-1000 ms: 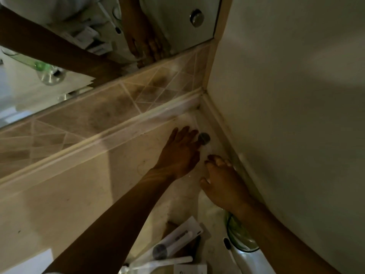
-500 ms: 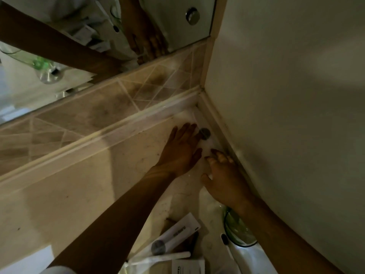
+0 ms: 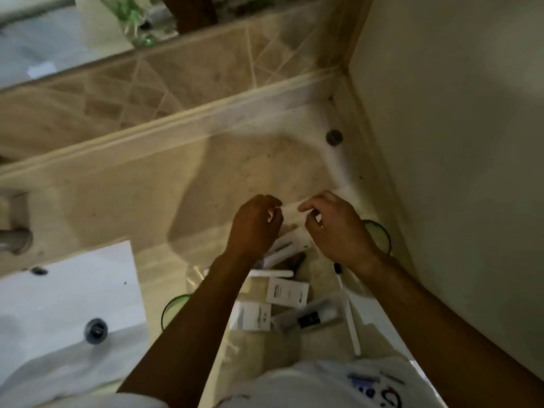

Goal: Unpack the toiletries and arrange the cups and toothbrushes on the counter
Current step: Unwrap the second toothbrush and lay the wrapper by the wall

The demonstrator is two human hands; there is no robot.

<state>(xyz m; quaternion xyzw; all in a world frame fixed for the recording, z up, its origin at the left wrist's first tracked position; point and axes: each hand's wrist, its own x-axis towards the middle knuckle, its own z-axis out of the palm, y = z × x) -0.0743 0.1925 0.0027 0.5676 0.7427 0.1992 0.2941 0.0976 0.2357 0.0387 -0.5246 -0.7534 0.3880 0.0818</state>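
Observation:
Both hands hold a small white packet (image 3: pixel 290 208) above the beige counter (image 3: pixel 117 195). My left hand (image 3: pixel 256 228) pinches its left end and my right hand (image 3: pixel 335 228) pinches its right end. Below them lie white toiletry packets (image 3: pixel 287 290), a flat white box (image 3: pixel 254 315) and a wrapped tube (image 3: pixel 309 316). A white toothbrush (image 3: pixel 348 313) with a dark head lies beside my right forearm. One green glass cup (image 3: pixel 378 235) stands by the right wall, partly hidden by my right wrist. A second green cup (image 3: pixel 173 310) shows behind my left forearm.
A white sink (image 3: pixel 67 307) with its drain (image 3: pixel 95 331) is at the lower left, and a metal tap base (image 3: pixel 14 240) at the far left. A small round metal disc (image 3: pixel 334 137) lies in the far corner. A mirror (image 3: pixel 59 39) and tiled ledge run along the back, a plain wall on the right.
Both hands pulled back from the far corner by the metal disc toward me and now hold a white packet between them. The view tilted down, showing the sink and more toiletries.

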